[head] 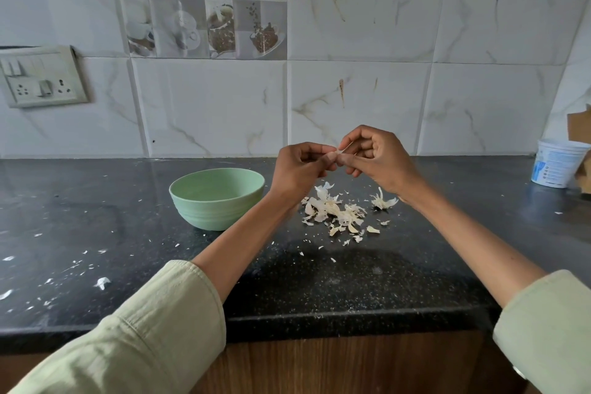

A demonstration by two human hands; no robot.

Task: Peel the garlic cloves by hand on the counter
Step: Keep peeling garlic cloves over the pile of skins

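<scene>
Both hands are raised above the black counter (pixel 128 233), fingertips meeting. My left hand (pixel 297 169) pinches a small garlic clove (pixel 339 154), mostly hidden by the fingers. My right hand (pixel 377 157) pinches a thin strip of pale skin at the clove's tip. Below the hands lies a pile of garlic skins (pixel 335 214), with a garlic root piece (pixel 383 200) to its right. A light green bowl (pixel 217 198) stands left of the pile; its inside looks bare from here.
A white plastic tub (pixel 558 161) stands at the far right by the wall, with a brown cardboard piece (pixel 580 126) behind it. Small skin flakes (pixel 102 281) scatter over the counter's left part. A switch and socket plate (pixel 41 77) is on the tiled wall.
</scene>
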